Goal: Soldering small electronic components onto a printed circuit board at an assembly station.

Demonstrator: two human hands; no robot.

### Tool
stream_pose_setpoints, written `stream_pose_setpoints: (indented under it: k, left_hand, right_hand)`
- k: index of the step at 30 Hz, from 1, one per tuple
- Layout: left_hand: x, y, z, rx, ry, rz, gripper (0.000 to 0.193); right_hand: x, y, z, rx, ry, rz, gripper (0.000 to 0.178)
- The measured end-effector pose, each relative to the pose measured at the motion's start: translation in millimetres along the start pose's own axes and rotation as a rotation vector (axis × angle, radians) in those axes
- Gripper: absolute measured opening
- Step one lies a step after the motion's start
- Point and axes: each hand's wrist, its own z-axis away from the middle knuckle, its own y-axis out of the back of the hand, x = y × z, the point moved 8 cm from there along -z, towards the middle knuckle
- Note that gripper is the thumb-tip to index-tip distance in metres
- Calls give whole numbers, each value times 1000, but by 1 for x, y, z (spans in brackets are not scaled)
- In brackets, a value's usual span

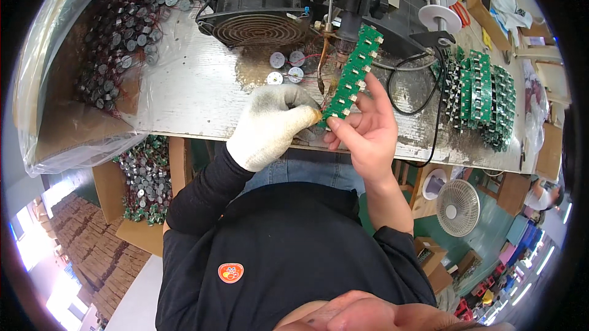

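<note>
My right hand, bare, grips a long green circuit board strip between thumb and fingers. The strip tilts up and to the right, with a row of small pale components along it. At its lower end, my left hand, in a white glove with a stained thumb tip, is closed in a pinch. What the pinch holds is hidden; thin reddish wires show close by. Just left of the strip, a brown, narrow metal rod points downward from a stand. Several small round silver parts with red wires lie beyond my left hand.
A black fan stands at the back of the worktable. Many round wired parts are heaped at left. Stacked green boards sit at right, near wire spools and a black cable. Below left is a filled cardboard box.
</note>
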Motion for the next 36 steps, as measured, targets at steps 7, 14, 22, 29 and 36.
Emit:
stream_pose_setpoints:
  k: [7,14,22,29,36]
  left_hand:
    - [-3,3,-2,1,-26,97,22]
    - [3,-1,1,-2,49,206,21]
    - [-10,-6,3,-54,66,334,17]
    - [-8,-3,5,-22,45,235,18]
    - [-6,0,6,10,5,252,19]
  right_hand:
    - [-2,-1,-3,10,14,-11,74]
    - [-9,-2,-2,8,50,-10,74]
    - [0,0,2,22,23,-9,76]
    - [3,1,4,40,31,8,73]
    - [4,0,4,7,22,-33,77]
